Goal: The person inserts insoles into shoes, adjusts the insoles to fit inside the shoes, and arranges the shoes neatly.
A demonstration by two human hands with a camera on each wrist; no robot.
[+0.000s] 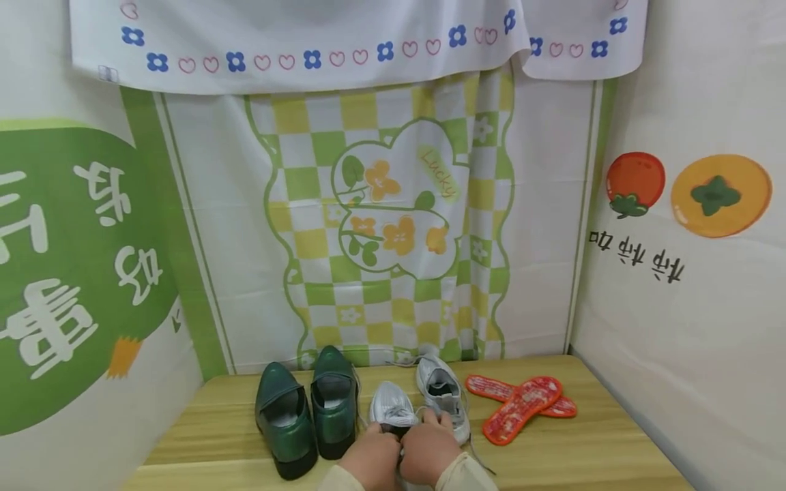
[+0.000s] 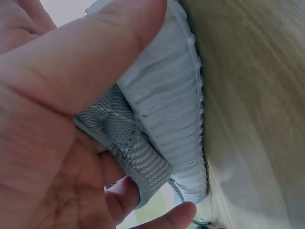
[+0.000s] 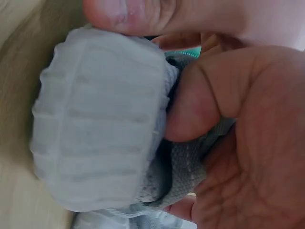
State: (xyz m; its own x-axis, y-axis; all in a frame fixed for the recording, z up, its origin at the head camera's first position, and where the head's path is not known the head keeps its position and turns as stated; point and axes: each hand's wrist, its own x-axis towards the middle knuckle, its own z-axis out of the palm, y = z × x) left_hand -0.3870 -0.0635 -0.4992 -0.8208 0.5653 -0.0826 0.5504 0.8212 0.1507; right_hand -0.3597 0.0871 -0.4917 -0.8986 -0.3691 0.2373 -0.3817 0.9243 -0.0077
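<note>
Both hands are at a grey-and-white knit sneaker (image 1: 390,404), whose toe points away from me between the loafers and its mate. My left hand (image 1: 373,455) grips its left side; in the left wrist view the thumb (image 2: 109,43) lies along the ribbed white sole (image 2: 171,105) and fingers curl behind the grey knit collar (image 2: 138,157). My right hand (image 1: 430,447) holds the collar at the heel, the thumb (image 3: 195,109) hooked over the opening beside the white heel (image 3: 105,119). The hands hide much of the shoe's rear.
A second sneaker (image 1: 443,389) sits right behind, its lace trailing on the wooden surface (image 1: 577,457). Two dark green loafers (image 1: 285,416) stand at left. Two red-edged insoles (image 1: 522,412) lie crossed at right. Printed cloth walls (image 1: 393,314) enclose the back and sides.
</note>
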